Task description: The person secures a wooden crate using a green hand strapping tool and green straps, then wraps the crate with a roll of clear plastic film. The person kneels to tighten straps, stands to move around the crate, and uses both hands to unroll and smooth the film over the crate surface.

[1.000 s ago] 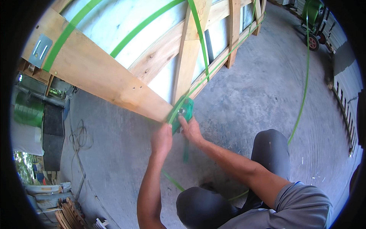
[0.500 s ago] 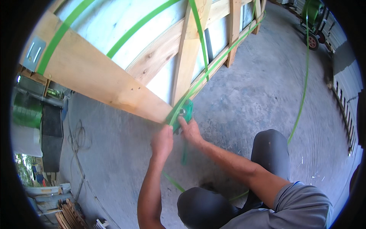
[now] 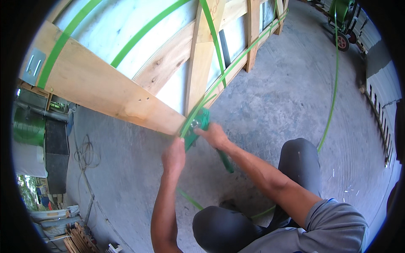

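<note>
A green strapping tensioner (image 3: 204,117) sits at the near lower corner of a wooden crate (image 3: 114,90). My right hand (image 3: 214,135) is closed on the tool, its thumb near a round metal part. The tool's green handle (image 3: 225,162) sticks out below that hand. A green strap (image 3: 242,57) runs along the crate's lower side to the tensioner, and a short strap end stands out beside it. My left hand (image 3: 173,157) pinches the strap at the tool's near end, just below the crate corner. The fingers of that hand are partly hidden and slightly blurred.
More green straps (image 3: 139,36) cross the crate's slats. A loose strap (image 3: 334,101) runs over the concrete floor from a wheeled strap cart (image 3: 344,40) at the far right. A coiled cable (image 3: 86,154) lies left. A rack (image 3: 379,126) lies along the right wall.
The tensioner's handle has swung out to the right, below my right forearm. A short strap end now shows beside the tool. Both hands remain at the crate corner.
</note>
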Available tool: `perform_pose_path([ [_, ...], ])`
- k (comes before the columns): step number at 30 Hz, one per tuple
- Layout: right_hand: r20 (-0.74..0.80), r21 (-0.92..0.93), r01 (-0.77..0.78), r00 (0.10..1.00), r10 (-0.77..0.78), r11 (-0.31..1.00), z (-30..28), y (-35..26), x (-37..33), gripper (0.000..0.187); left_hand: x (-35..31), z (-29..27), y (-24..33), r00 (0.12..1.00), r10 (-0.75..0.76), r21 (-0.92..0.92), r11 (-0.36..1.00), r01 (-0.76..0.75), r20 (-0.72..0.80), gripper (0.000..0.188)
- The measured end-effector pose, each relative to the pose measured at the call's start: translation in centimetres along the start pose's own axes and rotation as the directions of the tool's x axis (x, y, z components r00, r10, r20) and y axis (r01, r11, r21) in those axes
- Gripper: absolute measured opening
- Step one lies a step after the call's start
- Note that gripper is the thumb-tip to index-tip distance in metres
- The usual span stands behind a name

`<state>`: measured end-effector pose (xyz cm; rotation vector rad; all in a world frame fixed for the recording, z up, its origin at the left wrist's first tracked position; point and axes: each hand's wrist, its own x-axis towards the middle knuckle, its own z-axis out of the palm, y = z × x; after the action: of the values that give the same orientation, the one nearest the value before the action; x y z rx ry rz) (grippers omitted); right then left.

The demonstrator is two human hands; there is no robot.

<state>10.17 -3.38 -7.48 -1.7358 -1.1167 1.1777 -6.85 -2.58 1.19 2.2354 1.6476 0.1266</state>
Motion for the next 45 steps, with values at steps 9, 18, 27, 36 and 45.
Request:
perform_pose_path([
  [9, -0.028, -0.033, -0.084, 0.996, 0.083, 0.996, 0.5, -0.1, -0.5, 0.058, -3.1, -0.9, 1.5, 0.939, 0.283, 0.145, 0.955, -0.258, -0.194, 0.017],
  [18, -0.039, -0.035, -0.057, 0.998, 0.056, 0.998, 0.9, 0.2, -0.5, 0.056, -0.1, -0.9, 0.6, 0.995, 0.041, 0.178, 0.984, -0.024, -0.093, 0.025],
  [27, 0.055, 0.034, -0.124, 0.991, 0.122, 0.992, -0.3, -1.2, -1.2, 0.053, 0.0, -0.6, 0.2, 0.993, 0.038, 0.208, 0.978, -0.014, -0.115, 0.025],
  [36, 0.075, -0.008, -0.111, 0.991, 0.111, 0.994, -0.6, -1.0, -0.6, 0.052, 0.6, 0.2, -0.1, 0.991, 0.039, 0.232, 0.973, -0.008, -0.128, 0.025],
  [45, 0.103, 0.001, -0.138, 0.985, 0.137, 0.99, -1.3, -1.5, -0.5, 0.051, -0.5, 1.2, 0.8, 0.998, -0.056, -0.239, 0.969, 0.055, 0.005, 0.027],
])
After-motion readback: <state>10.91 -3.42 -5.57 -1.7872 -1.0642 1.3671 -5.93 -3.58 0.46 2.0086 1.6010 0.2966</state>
